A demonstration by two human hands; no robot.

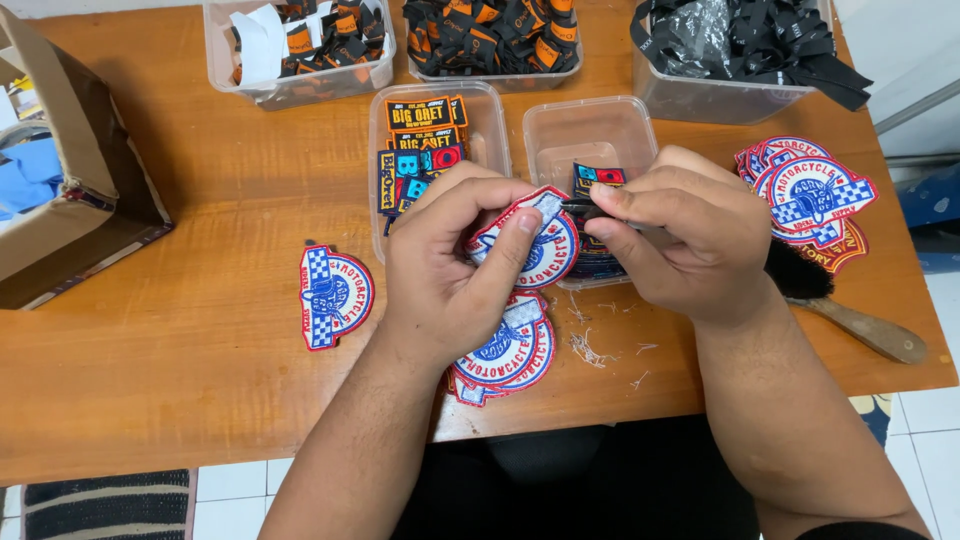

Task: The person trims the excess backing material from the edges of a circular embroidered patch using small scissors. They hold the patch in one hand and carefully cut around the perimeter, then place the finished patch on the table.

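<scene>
My left hand (450, 255) pinches a round embroidered patch (540, 245), red, white and blue, held up over the wooden table (200, 330). My right hand (680, 235) holds a small dark tool (590, 208) against the top edge of that patch. Under my hands lies a small stack of similar round patches (505, 355). One more such patch (335, 295) lies alone to the left. Cut thread bits (590, 350) are scattered near the table's front edge.
A pile of round patches (810, 195) and a wooden-handled brush (850, 320) lie right. Two clear tubs (590, 130) (480, 110) stand behind my hands, one with rectangular patches. Three tubs of black and orange labels (300, 50) line the far edge. An open cardboard box (70, 170) sits left.
</scene>
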